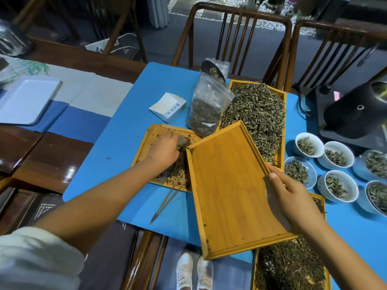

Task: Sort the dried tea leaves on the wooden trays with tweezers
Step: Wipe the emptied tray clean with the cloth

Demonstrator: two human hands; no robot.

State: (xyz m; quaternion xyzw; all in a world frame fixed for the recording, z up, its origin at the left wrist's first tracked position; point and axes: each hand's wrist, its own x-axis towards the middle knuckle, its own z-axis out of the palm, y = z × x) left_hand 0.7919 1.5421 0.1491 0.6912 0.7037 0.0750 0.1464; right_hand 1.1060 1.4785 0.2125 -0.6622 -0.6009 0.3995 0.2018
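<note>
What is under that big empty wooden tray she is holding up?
The empty tray, held by the right hand, overlaps the left tray, the far tray heaped with tea leaves, and the near tray. The leaves directly beneath are hidden.

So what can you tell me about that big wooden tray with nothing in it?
The big empty bamboo-coloured wooden tray is a flat rectangle with a low raised rim, bare except for a few dark crumbs by its edges. It sits tilted, its far corner lapping over the smaller wooden tray of scattered leaves and its near end over another leaf-filled tray. The right hand grips its right edge, thumb on top.
</note>
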